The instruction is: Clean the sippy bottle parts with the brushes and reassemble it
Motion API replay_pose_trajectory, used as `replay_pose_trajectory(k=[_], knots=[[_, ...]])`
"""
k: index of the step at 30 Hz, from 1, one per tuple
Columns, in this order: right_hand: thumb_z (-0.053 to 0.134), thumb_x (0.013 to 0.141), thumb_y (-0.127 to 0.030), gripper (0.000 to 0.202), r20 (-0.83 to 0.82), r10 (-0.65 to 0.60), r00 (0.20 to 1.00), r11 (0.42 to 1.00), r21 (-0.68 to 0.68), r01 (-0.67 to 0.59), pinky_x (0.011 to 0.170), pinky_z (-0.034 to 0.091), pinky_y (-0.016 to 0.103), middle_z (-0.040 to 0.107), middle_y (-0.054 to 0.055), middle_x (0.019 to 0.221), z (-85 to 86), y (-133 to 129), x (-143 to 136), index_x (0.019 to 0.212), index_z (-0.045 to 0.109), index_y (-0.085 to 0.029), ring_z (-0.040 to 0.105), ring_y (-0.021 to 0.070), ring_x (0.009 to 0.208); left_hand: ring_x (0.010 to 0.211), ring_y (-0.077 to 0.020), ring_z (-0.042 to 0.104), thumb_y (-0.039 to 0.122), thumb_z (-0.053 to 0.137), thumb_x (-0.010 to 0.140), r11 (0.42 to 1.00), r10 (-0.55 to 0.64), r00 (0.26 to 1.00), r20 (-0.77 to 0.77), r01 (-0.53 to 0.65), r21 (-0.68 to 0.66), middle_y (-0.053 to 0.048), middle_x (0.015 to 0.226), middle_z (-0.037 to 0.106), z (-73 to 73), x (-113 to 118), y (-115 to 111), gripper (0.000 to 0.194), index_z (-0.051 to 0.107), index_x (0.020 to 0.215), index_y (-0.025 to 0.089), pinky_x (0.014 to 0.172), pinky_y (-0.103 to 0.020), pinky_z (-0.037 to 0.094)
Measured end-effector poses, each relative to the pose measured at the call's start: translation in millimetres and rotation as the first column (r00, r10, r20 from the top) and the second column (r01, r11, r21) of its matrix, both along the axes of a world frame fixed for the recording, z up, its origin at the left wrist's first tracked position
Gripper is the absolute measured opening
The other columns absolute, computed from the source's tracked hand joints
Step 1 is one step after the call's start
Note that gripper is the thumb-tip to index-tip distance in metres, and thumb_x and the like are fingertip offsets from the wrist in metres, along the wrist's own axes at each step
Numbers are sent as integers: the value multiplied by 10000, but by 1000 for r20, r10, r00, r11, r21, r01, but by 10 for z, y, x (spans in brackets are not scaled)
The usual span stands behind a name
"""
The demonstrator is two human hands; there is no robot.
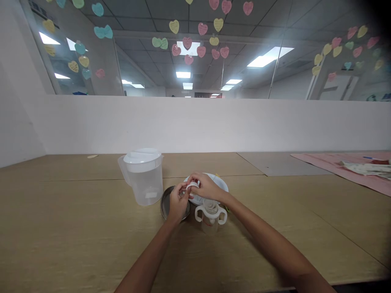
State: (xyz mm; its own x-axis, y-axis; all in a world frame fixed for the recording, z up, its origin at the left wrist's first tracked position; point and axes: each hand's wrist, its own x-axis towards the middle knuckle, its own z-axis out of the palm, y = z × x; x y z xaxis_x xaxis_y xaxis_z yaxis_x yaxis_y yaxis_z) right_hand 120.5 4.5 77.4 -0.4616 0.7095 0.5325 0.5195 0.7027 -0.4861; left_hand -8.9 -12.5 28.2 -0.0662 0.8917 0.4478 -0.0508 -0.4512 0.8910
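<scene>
Between the fingertips of both hands is a small white ring [193,185], held above the dishes. My left hand [178,202] pinches its left side, over a round metal dish [165,203]. My right hand [205,186] curls over its right side, in front of a white plate [222,184]. Fingers cover part of the ring. Just below my right wrist, a clear baby bottle [210,223] with two white handles stands upright. Its top has no cap, and a translucent round piece shows in the mouth.
To the left stands a translucent lidded pitcher [146,185], its handle facing left. A pink cloth [324,162] with folded fabric [365,169] and a blue pen lies at the far right. A white wall [195,124] with windows above closes off the wooden table [76,228].
</scene>
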Motion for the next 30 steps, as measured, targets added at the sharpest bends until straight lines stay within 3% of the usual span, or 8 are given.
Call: replay_pose_trajectory(k=[5,10,14,17,24,30], knots=[[564,661,-179,81,78,24,997,1000,-6,-23,572,337,207,515,-22,676,17,-19,7,741,577,-171,427,98,623,435,-72,481,318,585,677,1000,30,998,-48,-30,8,7,629,580,14,18,-72,175,572,735,153,383,-160,377],[547,738,-321,228,8,122,992,976,-182,-118,551,385,198,562,13,815,65,-1,69,918,593,-188,486,115,715,306,-35,375,340,621,664,998,13,997,82,-8,-57,43,535,561,-7,-8,-32,211,565,767,165,305,-150,282],[441,806,-397,364,-145,109,983,938,-314,-150,461,408,181,556,54,965,70,45,126,1103,509,-198,517,135,785,534,-98,547,347,663,623,989,-52,958,282,89,-121,-4,707,617,-31,-11,47,294,581,823,148,436,-173,423],[434,810,-388,339,-87,162,983,914,-362,-183,459,429,189,578,50,915,78,85,198,1055,553,-187,531,135,749,694,-134,585,325,682,608,965,-125,919,375,201,-171,-27,809,624,-66,10,81,304,594,835,142,570,-220,481],[504,762,-278,292,51,241,969,892,-405,-201,506,447,179,608,53,945,166,95,341,1022,588,-175,541,145,824,824,-144,586,197,667,628,912,-244,804,543,381,-154,-51,934,632,-66,25,89,276,598,889,143,711,-248,483],[547,732,-377,327,-15,232,973,887,-408,-218,484,437,181,622,51,877,154,115,301,964,614,-156,543,126,732,827,-148,598,100,636,630,899,-259,773,579,412,-148,-53,944,640,-19,3,84,340,575,959,157,710,-248,489]])
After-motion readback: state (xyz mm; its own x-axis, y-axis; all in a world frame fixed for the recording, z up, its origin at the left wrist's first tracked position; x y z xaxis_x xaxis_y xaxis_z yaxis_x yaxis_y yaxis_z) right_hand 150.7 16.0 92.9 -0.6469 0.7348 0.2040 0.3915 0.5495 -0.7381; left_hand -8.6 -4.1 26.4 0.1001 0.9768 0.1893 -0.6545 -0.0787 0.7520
